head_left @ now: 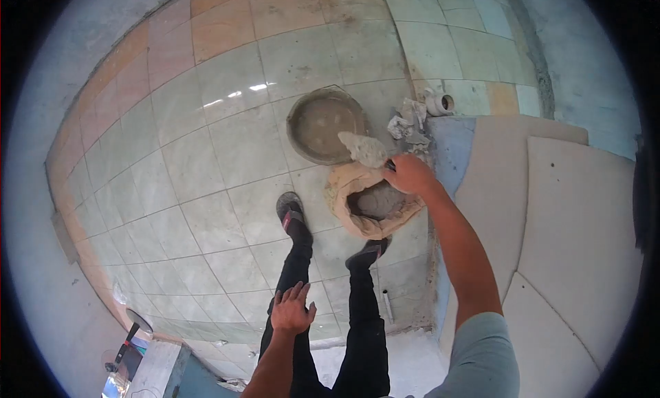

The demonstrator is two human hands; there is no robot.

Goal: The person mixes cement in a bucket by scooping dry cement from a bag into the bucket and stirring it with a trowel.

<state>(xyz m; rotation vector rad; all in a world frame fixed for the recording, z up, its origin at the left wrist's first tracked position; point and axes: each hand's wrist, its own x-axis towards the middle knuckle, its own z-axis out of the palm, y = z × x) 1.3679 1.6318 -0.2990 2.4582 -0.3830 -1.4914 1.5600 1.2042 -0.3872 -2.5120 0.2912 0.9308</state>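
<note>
My right hand (pixel 410 174) is closed on the dark handle of a trowel (pixel 364 150), its blade heaped with grey powder. The blade points left, between a round bucket (pixel 294 131) and an open paper bag (pixel 340 204). Grey powder (pixel 379 201) shows inside the bag, just below the trowel. The bucket holds a brownish-grey, wet-looking mix (pixel 326 126). My left hand (pixel 293 308) holds nothing; its fingers are spread over my left thigh.
Crumpled scraps (pixel 410 119) and a white pipe fitting (pixel 438 103) lie beyond the bag. Large beige boards (pixel 488 185) cover the right side. A marker-like stick (pixel 388 306) lies on the tiled floor (pixel 227 164) near my right foot. A disc-shaped tool (pixel 139 321) is at lower left.
</note>
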